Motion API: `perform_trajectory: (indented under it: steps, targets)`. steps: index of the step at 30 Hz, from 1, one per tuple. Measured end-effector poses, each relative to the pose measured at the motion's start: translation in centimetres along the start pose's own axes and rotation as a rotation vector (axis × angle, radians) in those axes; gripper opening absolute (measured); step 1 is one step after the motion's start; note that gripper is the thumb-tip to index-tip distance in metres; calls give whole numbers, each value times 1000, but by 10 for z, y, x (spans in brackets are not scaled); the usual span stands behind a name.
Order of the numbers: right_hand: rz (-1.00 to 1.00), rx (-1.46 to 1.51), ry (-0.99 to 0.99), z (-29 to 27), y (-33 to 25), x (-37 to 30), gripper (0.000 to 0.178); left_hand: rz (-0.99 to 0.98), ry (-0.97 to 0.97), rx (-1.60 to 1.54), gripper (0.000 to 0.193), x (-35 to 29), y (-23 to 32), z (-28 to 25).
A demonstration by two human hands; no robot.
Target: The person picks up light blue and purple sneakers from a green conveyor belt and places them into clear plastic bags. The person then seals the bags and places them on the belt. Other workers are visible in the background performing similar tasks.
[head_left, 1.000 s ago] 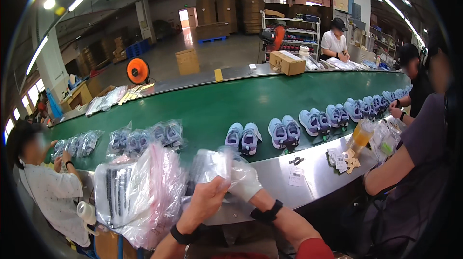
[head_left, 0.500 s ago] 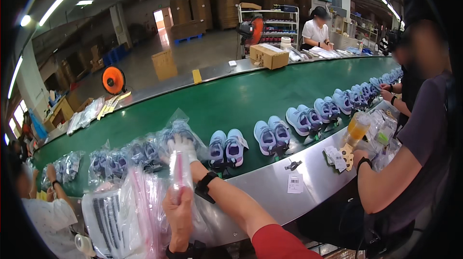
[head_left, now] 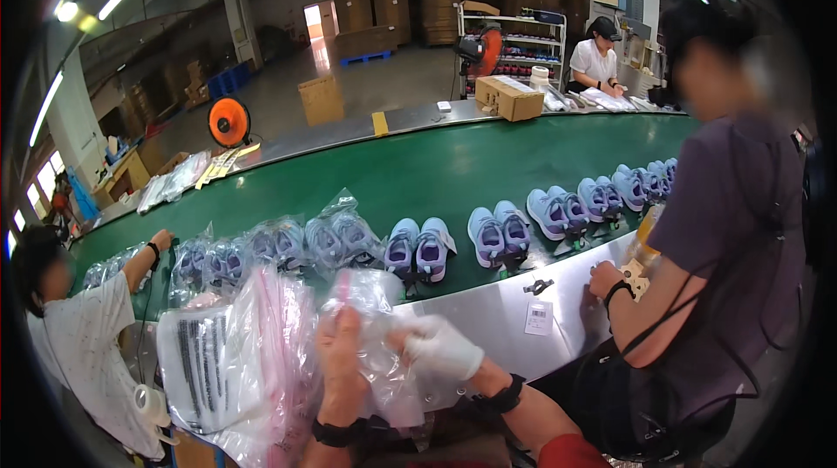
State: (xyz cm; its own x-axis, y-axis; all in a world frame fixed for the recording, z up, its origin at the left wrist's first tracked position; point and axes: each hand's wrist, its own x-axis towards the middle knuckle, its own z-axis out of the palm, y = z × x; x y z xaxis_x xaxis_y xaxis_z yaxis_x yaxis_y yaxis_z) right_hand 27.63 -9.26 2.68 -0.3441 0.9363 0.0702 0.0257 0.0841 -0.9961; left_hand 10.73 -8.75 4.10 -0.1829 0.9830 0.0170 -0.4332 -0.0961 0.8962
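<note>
Just above the metal ledge, my left hand (head_left: 342, 355) pinches a clear plastic bag (head_left: 388, 385) with a pink strip along its top. My right hand (head_left: 445, 348), in a white glove, has its fingers closed at the same bag, slightly blurred by motion. To the left lies a pile of clear bags with pink edges (head_left: 283, 328), close beside my left hand. Beyond my hands, a bagged pair of sneakers (head_left: 342, 237) rests on the green belt. An unbagged pair of light blue sneakers with purple lining (head_left: 417, 248) stands right of it.
The green conveyor belt (head_left: 436, 163) carries several more sneaker pairs, bagged ones leftward and bare ones rightward. A white tag (head_left: 539, 317) lies on the metal ledge (head_left: 567, 311). Co-workers stand at left (head_left: 96, 346) and right (head_left: 732, 206). A cardboard box (head_left: 508, 99) sits across the belt.
My right hand has drawn back from the bagged sneakers to the bag in my left hand. That bag now hangs wider and looser. The right co-worker's hand has moved away from the hanging cards.
</note>
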Motion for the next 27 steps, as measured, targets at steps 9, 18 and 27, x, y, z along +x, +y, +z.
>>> perform_trajectory:
  steps: [9, 18, 27]
  targets:
    - [-738, -1177, 765, -15, -78, -43, 11, 538, 131, 430, 17, -18, 26, 9]
    - [-185, -1152, -1, -32, 56, 8, 28, 678, -339, 856, 13, -72, 63, 37]
    - [-169, -910, -683, 18, -38, 15, 32, 643, 152, 768, 20, -33, 62, 9]
